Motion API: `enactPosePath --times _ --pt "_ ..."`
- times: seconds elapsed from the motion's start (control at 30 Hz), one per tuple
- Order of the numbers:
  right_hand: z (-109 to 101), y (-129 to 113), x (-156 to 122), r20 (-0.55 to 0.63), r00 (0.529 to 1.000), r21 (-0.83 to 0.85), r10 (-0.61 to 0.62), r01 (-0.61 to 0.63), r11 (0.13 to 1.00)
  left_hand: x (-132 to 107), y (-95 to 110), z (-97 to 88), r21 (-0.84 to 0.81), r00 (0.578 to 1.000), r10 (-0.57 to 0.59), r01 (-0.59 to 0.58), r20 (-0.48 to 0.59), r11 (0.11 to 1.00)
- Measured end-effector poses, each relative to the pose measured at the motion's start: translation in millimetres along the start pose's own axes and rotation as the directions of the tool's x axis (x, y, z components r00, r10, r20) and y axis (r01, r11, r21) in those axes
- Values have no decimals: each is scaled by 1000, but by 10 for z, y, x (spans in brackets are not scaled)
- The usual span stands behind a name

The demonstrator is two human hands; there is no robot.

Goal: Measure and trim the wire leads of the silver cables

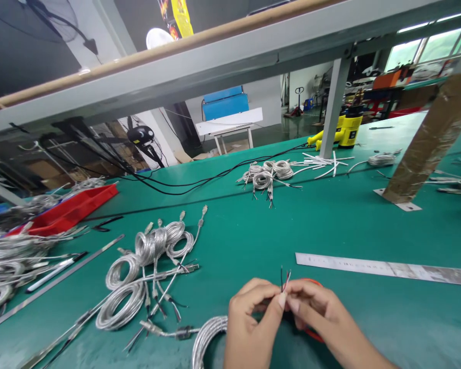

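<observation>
My left hand (251, 320) and my right hand (315, 307) meet low in the view, their fingertips pinching a few thin wire ends (285, 281), dark and red, that stick upward. A red loop (314, 334), perhaps wire or tape, shows beneath my right hand and is partly hidden by it. Just left of my left hand lies a coil of clear-sheathed braided silver cable (209, 339) with a connector (184, 333). A steel ruler (384, 269) lies beyond my right hand, not touching it.
Several bundled silver cables (138, 271) cover the green work mat (253, 241). A red tray (68, 210) sits far left, with more coils beyond. Black cables, white wires and a yellow machine (347, 128) lie further back. A steel shelf beam (176, 66) crosses overhead.
</observation>
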State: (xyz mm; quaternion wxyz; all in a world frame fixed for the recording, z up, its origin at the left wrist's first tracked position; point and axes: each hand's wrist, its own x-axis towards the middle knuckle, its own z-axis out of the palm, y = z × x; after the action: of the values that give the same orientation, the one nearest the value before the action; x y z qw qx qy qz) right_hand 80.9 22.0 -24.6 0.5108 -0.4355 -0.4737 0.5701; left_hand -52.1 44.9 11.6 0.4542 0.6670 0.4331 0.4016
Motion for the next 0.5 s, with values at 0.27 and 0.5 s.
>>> enactPosePath --times 0.27,0.5 --pt "164 123 -36 60 998 13 -16 15 1000 6 -69 4 10 998 59 -59 -15 998" --pt "209 180 -88 32 999 -10 -26 27 1000 -33 11 21 86 995 95 -92 -30 992"
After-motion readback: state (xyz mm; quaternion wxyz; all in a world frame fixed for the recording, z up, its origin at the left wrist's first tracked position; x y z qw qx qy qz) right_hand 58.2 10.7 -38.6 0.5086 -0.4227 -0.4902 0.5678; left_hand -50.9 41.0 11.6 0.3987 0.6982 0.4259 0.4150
